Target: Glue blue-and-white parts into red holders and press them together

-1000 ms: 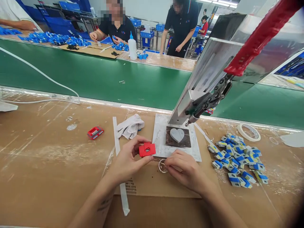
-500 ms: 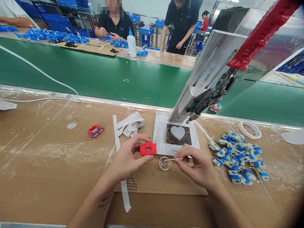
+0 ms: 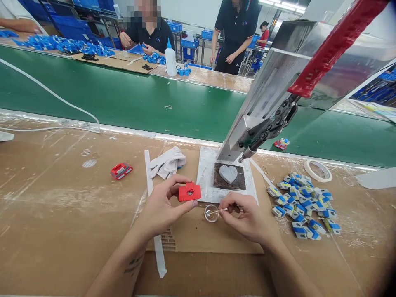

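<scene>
Between thumb and fingers, my left hand (image 3: pixel 168 202) holds a red plastic toy part (image 3: pixel 189 192) above the cardboard, with a small opening in its face. My right hand (image 3: pixel 243 214) pinches a thin stick (image 3: pixel 214 212), whose tip reaches into a small clear cup (image 3: pixel 211 213). The cup stands on the cardboard sheet (image 3: pixel 222 239). Just behind it, a grey heart-shaped block (image 3: pixel 228 174) sits on the dark pad of the press base (image 3: pixel 206 177). Another red and grey toy part (image 3: pixel 121 170) lies on the table to the left.
A press with a red-handled toggle clamp (image 3: pixel 278 115) rises at the right. Several blue-and-white parts (image 3: pixel 305 202) lie heaped beside a tape roll (image 3: pixel 318 170). A white glove (image 3: pixel 168 162) rests behind my left hand. Beyond runs a green conveyor belt (image 3: pixel 123 95); people are across it.
The stick's tip has dipped further into the cup as my right hand moved slightly down and left. The red part is tilted a little differently in my left hand. The view has shifted slightly.
</scene>
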The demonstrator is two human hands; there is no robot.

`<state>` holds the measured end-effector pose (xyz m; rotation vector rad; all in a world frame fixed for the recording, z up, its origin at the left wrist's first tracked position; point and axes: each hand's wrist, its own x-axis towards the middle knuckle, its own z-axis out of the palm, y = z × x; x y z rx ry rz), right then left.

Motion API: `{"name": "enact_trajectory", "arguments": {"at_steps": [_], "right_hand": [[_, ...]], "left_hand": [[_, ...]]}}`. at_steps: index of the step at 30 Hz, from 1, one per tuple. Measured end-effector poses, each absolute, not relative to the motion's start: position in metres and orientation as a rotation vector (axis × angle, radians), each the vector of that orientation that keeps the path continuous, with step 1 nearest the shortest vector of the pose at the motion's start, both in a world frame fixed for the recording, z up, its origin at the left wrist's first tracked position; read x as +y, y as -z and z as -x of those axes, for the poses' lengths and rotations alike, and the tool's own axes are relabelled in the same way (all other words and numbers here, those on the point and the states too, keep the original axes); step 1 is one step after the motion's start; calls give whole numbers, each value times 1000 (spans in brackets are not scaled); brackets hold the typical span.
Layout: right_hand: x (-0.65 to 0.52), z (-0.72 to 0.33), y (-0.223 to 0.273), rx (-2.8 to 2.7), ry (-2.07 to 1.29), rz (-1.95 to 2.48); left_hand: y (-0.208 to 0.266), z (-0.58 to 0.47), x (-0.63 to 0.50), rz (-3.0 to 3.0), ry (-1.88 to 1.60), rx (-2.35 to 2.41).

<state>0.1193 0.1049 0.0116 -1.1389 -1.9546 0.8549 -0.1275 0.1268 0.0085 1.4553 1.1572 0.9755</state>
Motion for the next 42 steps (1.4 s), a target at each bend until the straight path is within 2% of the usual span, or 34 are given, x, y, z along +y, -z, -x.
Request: {"name": "enact_trajectory", "arguments": {"at_steps": [14, 22, 30, 38, 42], "right_hand": [[108, -131, -4, -1806, -1004, 1261], [103, -134, -18, -1310, -976, 843], [98, -109, -22, -1301, -1004, 821], [98, -118, -23, -1119, -1047, 776], [98, -116, -27, -1008, -1073, 768]], "left_hand": [[-7, 125, 127, -1451, -965, 1165], [-16, 111, 116, -1480, -967, 1176], [-17, 97, 105, -1495, -931, 1067], [-16, 103, 109, -1460, -958, 1151], [-12, 113, 118, -1212, -1133, 1198]]}}
